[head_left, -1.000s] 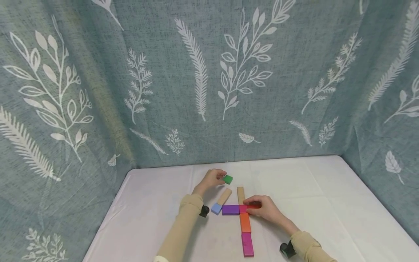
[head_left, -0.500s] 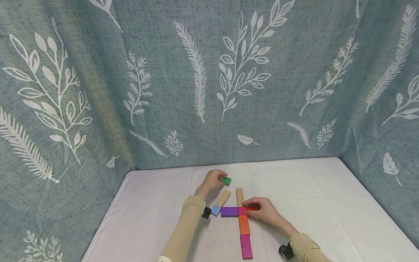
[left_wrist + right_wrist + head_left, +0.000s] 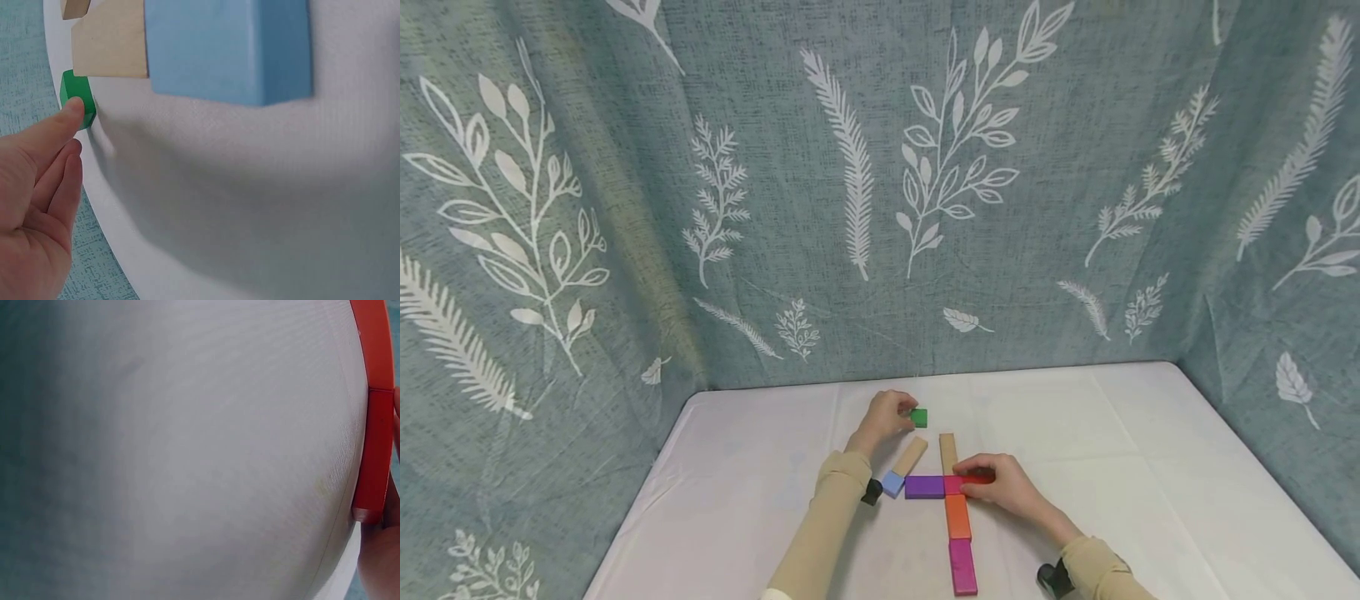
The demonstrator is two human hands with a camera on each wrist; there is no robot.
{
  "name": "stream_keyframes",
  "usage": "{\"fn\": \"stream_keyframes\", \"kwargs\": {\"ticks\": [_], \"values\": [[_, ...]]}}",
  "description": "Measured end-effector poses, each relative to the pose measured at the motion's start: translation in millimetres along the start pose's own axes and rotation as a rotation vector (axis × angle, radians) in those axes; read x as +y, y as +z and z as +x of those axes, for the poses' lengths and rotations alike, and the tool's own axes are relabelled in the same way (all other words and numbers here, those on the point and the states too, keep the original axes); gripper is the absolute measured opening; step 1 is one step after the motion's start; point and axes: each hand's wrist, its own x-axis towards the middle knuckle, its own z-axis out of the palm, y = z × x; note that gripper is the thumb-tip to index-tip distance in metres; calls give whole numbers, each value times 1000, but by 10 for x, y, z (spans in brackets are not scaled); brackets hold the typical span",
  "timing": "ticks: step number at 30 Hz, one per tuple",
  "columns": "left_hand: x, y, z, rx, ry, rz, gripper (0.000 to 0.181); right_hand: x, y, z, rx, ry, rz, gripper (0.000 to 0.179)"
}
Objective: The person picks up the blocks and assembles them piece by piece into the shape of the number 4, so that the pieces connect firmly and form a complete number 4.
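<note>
My left hand (image 3: 886, 417) pinches a small green block (image 3: 920, 418) at the far side of the table; the thumb lies on the green block (image 3: 76, 84) in the left wrist view. My right hand (image 3: 1011, 485) grips a red block (image 3: 979, 479), its fingertips right at a pink square block (image 3: 952, 486). Part of the red block is hidden under the fingers, though its side shows in the right wrist view. Around the pink square sit a purple block (image 3: 924, 487), an orange block (image 3: 958, 517) and a plain wooden block (image 3: 948, 454), forming a cross.
A magenta block (image 3: 963, 567) extends the cross below the orange one. Left of it, a slanted wooden block (image 3: 912, 457) meets a light blue block (image 3: 892, 483), close to the left wrist. Behind the white table (image 3: 737, 467) hangs a leaf-patterned curtain (image 3: 880, 208).
The green block has turned in my left fingers from a slant to nearly square with the cross. My right hand stays at the red block. The whole head view has shifted slightly.
</note>
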Motion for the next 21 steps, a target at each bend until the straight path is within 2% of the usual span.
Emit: {"fn": "stream_keyframes", "kwargs": {"ticks": [8, 12, 17, 21], "values": [[-13, 16, -49, 16, -9, -4, 30, 4, 27, -19, -6, -4, 11, 28], [-7, -16, -66, 45, -4, -7, 29, -1, 20, -15, 0, 2, 7, 28], [20, -101, -67, 112, 41, -33, 28, -9, 10, -10, 4, 2, 0, 28], [39, -175, -66, 118, 76, -64, 28, -19, 10, -21, 8, -4, -3, 28]]}}
